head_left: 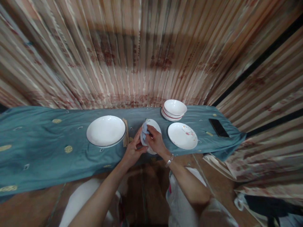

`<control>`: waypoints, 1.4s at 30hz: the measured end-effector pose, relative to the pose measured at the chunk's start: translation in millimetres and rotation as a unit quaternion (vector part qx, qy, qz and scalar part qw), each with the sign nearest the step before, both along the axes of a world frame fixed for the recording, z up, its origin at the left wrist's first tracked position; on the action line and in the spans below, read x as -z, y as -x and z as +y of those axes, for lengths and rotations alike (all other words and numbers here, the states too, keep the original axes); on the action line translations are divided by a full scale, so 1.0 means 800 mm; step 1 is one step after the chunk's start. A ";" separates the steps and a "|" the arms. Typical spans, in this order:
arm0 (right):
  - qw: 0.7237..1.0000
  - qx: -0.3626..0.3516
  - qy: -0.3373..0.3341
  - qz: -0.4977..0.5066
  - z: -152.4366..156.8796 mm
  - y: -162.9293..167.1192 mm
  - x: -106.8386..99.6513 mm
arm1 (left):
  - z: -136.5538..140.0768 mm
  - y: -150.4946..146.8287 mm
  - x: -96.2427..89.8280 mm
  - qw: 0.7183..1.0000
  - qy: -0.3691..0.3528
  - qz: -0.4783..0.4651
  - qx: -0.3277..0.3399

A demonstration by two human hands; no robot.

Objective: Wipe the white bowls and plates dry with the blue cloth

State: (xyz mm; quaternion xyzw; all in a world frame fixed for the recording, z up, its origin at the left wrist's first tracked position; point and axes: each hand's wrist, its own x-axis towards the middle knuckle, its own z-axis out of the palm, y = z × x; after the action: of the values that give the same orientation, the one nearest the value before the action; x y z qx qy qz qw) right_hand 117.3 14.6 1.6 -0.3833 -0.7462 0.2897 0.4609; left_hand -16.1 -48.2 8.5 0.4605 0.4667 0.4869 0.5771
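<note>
My left hand (135, 146) grips a small white bowl (142, 138), tilted on its side with its inside facing right. Inside the bowl, the fingers of my right hand (155, 139) press a pale blue cloth (145, 127) against the wall. Beneath both hands a white plate (158, 125) with a printed rim lies on the table, partly hidden by them. Just left of the bowl is a bundle of wooden chopsticks (126, 134). To the right lies a white plate with a flower print (182, 138).
A large white dish (105, 130), apparently stacked, sits left of the chopsticks. Stacked white bowls (175, 107) stand at the back right. A black phone (218, 127) lies near the right end of the teal tablecloth (47, 138). Curtains (139, 63) hang behind the table.
</note>
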 end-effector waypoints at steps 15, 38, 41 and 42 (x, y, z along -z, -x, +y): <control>0.961 0.104 -0.112 -0.229 0.045 -0.038 0.028 | -0.002 0.001 0.003 0.999 -0.025 0.008 0.018; 0.977 -0.045 0.023 -0.206 -0.043 -0.060 0.020 | 0.004 0.001 0.001 0.999 0.041 -0.022 -0.018; 0.988 -0.020 0.030 -0.148 -0.039 -0.044 0.013 | 0.003 0.000 0.003 0.999 0.025 -0.020 -0.012; 0.990 -0.009 0.032 -0.136 -0.036 -0.039 0.012 | 0.003 0.000 0.003 1.000 0.021 -0.015 -0.009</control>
State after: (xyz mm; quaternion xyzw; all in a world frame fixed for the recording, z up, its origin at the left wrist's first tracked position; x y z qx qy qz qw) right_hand 148.3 -14.3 -7.7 -0.4268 -0.7958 0.2623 0.3401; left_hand -16.1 -46.0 6.3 0.4367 0.4719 0.4892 0.5893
